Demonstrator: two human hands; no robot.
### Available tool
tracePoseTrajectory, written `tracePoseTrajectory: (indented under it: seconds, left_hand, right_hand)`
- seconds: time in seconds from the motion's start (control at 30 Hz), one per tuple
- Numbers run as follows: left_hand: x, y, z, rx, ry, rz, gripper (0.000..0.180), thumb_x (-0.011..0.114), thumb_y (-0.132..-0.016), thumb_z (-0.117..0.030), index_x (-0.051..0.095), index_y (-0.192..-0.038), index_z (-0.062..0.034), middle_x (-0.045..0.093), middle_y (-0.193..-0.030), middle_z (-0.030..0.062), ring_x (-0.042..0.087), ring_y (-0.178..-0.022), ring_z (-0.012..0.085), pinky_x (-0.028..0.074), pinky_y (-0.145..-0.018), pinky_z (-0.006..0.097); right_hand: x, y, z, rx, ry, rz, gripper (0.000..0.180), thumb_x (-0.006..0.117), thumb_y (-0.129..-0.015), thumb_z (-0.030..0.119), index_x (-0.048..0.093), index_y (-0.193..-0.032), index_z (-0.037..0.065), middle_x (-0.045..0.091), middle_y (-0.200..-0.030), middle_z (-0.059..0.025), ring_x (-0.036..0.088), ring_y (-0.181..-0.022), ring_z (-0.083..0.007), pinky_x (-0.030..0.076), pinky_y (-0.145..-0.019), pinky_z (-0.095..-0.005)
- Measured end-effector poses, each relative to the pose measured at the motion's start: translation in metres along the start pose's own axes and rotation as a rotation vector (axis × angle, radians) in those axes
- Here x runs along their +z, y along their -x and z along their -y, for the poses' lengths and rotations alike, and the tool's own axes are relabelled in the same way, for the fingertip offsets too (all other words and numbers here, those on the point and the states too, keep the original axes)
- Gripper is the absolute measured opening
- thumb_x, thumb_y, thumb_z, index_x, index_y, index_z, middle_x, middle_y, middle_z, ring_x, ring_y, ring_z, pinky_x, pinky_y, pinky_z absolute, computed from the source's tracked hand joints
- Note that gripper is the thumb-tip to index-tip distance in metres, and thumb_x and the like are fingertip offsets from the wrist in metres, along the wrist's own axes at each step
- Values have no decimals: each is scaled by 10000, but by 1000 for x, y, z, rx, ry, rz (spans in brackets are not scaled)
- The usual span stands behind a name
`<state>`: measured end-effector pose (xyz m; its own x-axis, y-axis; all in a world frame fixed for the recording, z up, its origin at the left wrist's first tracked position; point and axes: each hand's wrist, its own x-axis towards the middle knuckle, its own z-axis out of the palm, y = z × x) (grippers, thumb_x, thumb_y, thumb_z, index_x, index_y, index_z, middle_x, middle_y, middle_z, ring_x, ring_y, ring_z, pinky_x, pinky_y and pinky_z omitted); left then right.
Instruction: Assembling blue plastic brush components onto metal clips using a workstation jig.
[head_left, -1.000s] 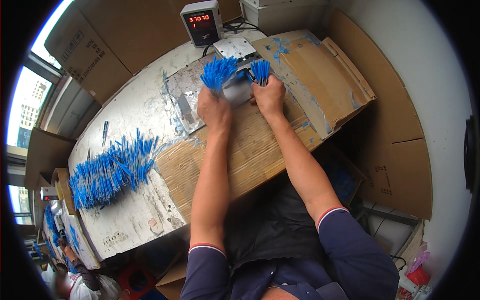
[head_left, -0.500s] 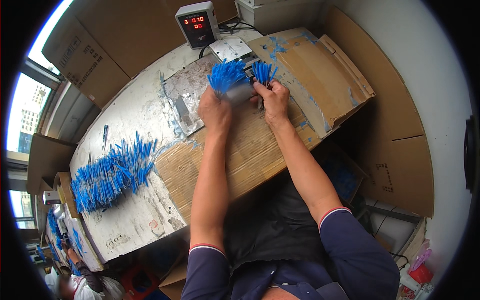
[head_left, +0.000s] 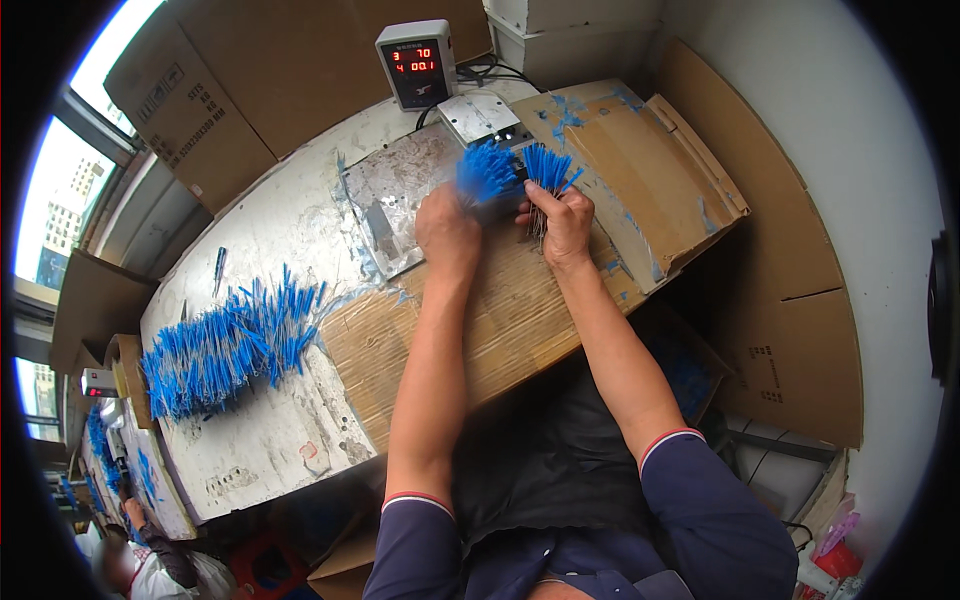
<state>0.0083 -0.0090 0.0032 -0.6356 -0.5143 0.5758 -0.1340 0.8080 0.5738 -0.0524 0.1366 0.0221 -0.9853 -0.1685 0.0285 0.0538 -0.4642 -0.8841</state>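
Note:
My left hand [head_left: 448,232] is closed around the lower end of a bundle of thin wire pieces with blue sleeves [head_left: 488,170]; the bundle is smeared by motion. To its right, my right hand [head_left: 566,222] pinches a smaller bundle of the same blue-tipped wires [head_left: 545,168], with bare silvery ends hanging below the fingers. Both bundles stand with their blue ends up, close together. They are just in front of a small machine with a pale metal top [head_left: 482,118], and my hands hide part of it.
A white display box [head_left: 418,65] with red digits stands behind the machine. Many blue-tipped wires [head_left: 235,345] lie in a long pile on the white table [head_left: 290,440] at left. Cardboard [head_left: 470,320] covers the near edge; a flattened carton [head_left: 640,170] lies right. Another person [head_left: 150,560] sits lower left.
My left hand and its bundle have moved right, closer to the right-hand bundle. The whole view has shifted slightly, and the display's red digits have changed. Both hands keep their grip.

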Motion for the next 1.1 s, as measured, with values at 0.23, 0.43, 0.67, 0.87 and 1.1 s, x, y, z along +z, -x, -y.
tracePoseTrajectory:
  seconds: [0.23,0.43,0.67,0.87,1.1]
  left_hand:
    - [-3,-3,2,15,-23,-105,109,587,-830,11,632,-910,-49,651,-840,170,629,-807,394,484,-723,503]
    - [-9,-4,-3,-261,265,-172,160,622,-958,-132,674,-1095,-68,699,-951,197,667,-889,426,512,-762,485]
    - [-2,-6,4,-289,286,-182,202,728,-941,-222,707,-1095,-93,737,-918,168,717,-848,351,521,-746,424]
    - [-5,-5,3,-299,263,-169,185,721,-947,-220,712,-1074,-85,733,-902,168,714,-829,341,519,-745,418]
    - [-6,-5,0,-299,291,-172,200,713,-957,-244,707,-1062,-74,725,-909,173,701,-830,349,512,-754,428]
  right_hand:
    - [3,1,1,6,2,18,105,747,-835,36,650,-864,7,651,-729,-60,626,-581,-134,518,-475,-265]
    - [2,0,0,40,144,47,103,737,-834,19,660,-894,-14,661,-746,-65,622,-567,-130,516,-475,-256]
    - [8,-13,-9,51,322,-13,113,721,-818,31,677,-904,-27,687,-776,-70,644,-562,-127,524,-424,-263]
    - [12,-11,-9,39,405,-36,104,720,-813,31,677,-887,-30,685,-747,-77,649,-555,-133,542,-431,-280]
    - [12,-14,-10,36,477,-51,99,717,-807,38,675,-872,-25,682,-729,-80,662,-550,-152,548,-435,-298]
